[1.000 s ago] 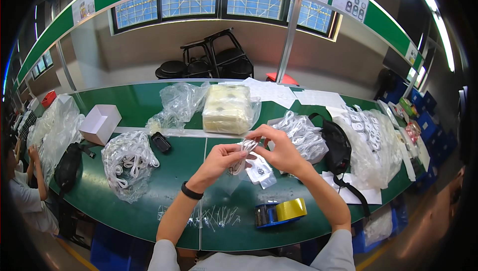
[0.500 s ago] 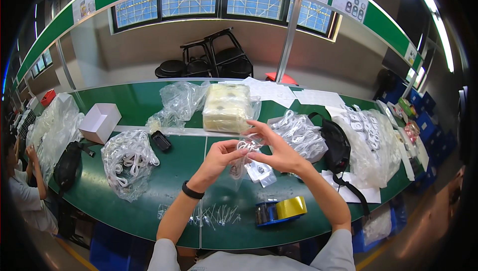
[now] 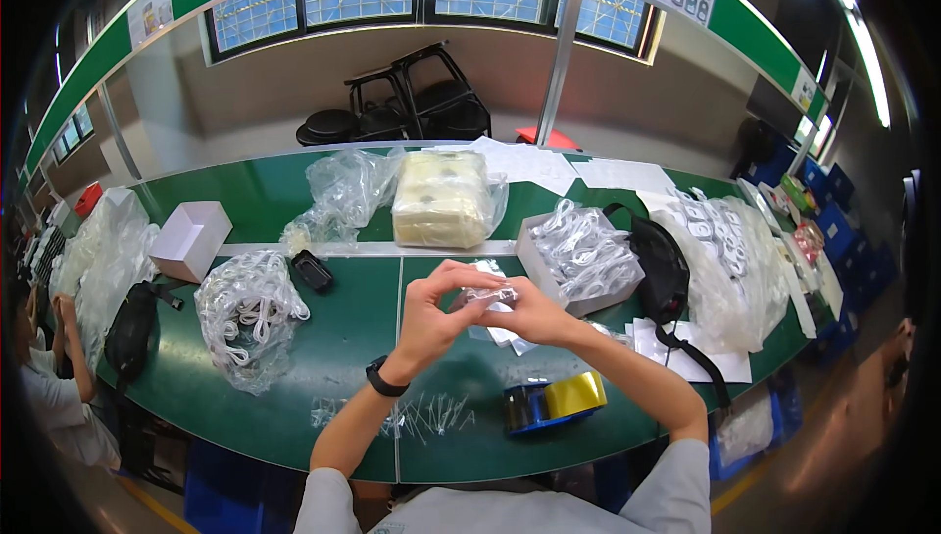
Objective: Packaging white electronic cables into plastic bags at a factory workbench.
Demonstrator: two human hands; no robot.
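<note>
My left hand (image 3: 431, 316) and my right hand (image 3: 537, 313) meet above the middle of the green table (image 3: 343, 348). Between their fingers they grip a small clear plastic bag (image 3: 492, 294), crumpled and shiny. The fingers hide most of it, so its contents cannot be made out now. Beneath the hands lie flat white packets (image 3: 507, 337), partly covered. Just to the right stands a white box (image 3: 538, 267) filled with bagged white cables (image 3: 586, 250). Nearer to me is a tape dispenser (image 3: 556, 402) with a yellow roll.
Thin wire ties (image 3: 426, 416) lie near the front edge. At left are a large bag of white cables (image 3: 251, 318), a black tray (image 3: 313, 271) and a white open box (image 3: 191, 240). A wrapped yellowish block (image 3: 441, 201) sits behind; a black pouch (image 3: 659, 274) lies right. Another person (image 3: 59, 377) works far left.
The white cable seen between my fingers is now hidden. My hands have closed in around the clear bag, and my right hand has come down beside the left. The view has shifted slightly.
</note>
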